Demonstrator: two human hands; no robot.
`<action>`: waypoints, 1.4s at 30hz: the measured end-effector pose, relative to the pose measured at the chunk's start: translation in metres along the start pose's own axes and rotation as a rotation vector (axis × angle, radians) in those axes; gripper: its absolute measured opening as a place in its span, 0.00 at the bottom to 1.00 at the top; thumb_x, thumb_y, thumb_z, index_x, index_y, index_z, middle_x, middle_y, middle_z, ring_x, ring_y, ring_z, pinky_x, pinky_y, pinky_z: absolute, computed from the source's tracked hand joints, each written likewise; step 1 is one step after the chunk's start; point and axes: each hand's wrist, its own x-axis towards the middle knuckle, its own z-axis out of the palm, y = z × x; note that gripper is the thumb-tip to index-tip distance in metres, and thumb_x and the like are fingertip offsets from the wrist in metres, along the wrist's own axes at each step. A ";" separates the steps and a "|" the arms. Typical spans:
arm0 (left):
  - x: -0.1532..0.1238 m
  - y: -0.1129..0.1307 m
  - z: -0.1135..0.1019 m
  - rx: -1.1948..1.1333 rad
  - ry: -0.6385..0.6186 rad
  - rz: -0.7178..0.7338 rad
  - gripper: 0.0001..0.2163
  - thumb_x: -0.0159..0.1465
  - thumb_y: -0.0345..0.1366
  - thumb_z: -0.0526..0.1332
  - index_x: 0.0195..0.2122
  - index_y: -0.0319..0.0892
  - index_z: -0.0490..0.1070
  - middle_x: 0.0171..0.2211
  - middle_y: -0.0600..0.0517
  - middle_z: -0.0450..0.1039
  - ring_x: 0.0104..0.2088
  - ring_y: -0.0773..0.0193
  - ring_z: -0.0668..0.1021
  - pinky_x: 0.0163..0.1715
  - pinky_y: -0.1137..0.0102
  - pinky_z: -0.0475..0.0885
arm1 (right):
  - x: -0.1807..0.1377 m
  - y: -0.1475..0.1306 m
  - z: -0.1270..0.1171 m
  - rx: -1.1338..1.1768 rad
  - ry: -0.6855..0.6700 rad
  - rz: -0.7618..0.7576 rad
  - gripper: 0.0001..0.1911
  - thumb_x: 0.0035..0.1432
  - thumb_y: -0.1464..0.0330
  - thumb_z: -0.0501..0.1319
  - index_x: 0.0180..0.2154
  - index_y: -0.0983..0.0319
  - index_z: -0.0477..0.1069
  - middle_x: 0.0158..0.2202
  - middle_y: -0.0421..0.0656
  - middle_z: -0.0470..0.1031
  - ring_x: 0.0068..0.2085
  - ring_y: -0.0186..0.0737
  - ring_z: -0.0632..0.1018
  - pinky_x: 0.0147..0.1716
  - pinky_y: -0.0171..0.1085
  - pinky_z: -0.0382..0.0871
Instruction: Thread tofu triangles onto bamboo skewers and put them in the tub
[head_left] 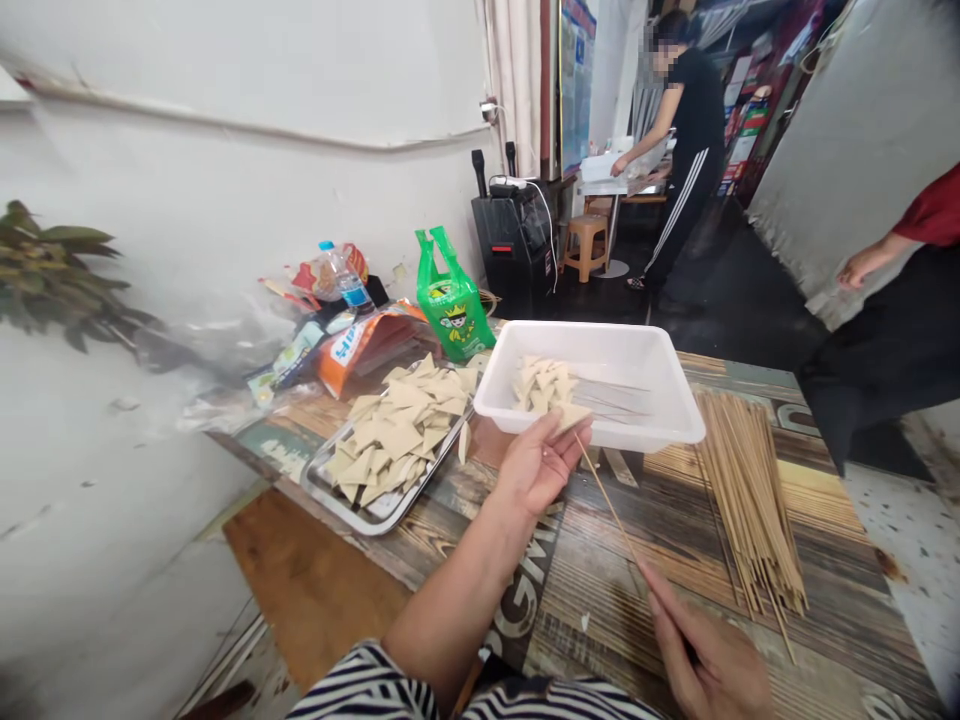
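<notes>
My left hand point(538, 462) is closed around a pale triangular tofu piece point(571, 414) just in front of the white plastic tub point(592, 345). My right hand point(709, 660), low at the front, pinches the near end of a thin bamboo skewer point(609, 505). The skewer's far tip meets the piece in my left hand. Inside the tub lie several threaded tofu pieces point(541, 384) on skewers. A metal tray point(375, 512) heaped with loose tofu triangles point(401, 425) sits left of my left hand.
A loose bundle of bamboo skewers point(746, 490) lies on the wooden table right of the tub. Bags, a green carrier bag point(452, 305) and a water bottle point(346, 280) crowd the table's far left. A person stands at a counter in the back; another person's arm shows at right.
</notes>
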 end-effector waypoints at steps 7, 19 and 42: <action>0.003 -0.001 -0.005 0.004 -0.004 -0.017 0.05 0.57 0.28 0.58 0.35 0.34 0.67 0.32 0.43 0.75 0.38 0.59 0.77 0.40 0.64 0.73 | 0.003 -0.002 0.000 -0.016 0.049 -0.027 0.30 0.57 0.73 0.53 0.60 0.52 0.49 0.42 0.41 0.76 0.35 0.39 0.79 0.28 0.32 0.75; 0.003 -0.004 -0.004 -0.006 -0.005 -0.021 0.04 0.57 0.27 0.58 0.34 0.33 0.67 0.32 0.42 0.75 0.37 0.58 0.78 0.38 0.65 0.74 | -0.002 0.004 0.004 -0.053 0.065 -0.073 0.22 0.57 0.73 0.53 0.54 0.63 0.61 0.42 0.44 0.76 0.37 0.35 0.79 0.34 0.27 0.73; 0.005 -0.006 -0.006 0.019 0.006 -0.018 0.06 0.56 0.27 0.59 0.35 0.33 0.67 0.32 0.41 0.75 0.36 0.58 0.78 0.38 0.66 0.74 | -0.005 0.005 0.007 -0.038 0.043 -0.053 0.22 0.57 0.73 0.53 0.54 0.64 0.61 0.44 0.47 0.74 0.38 0.36 0.78 0.34 0.28 0.73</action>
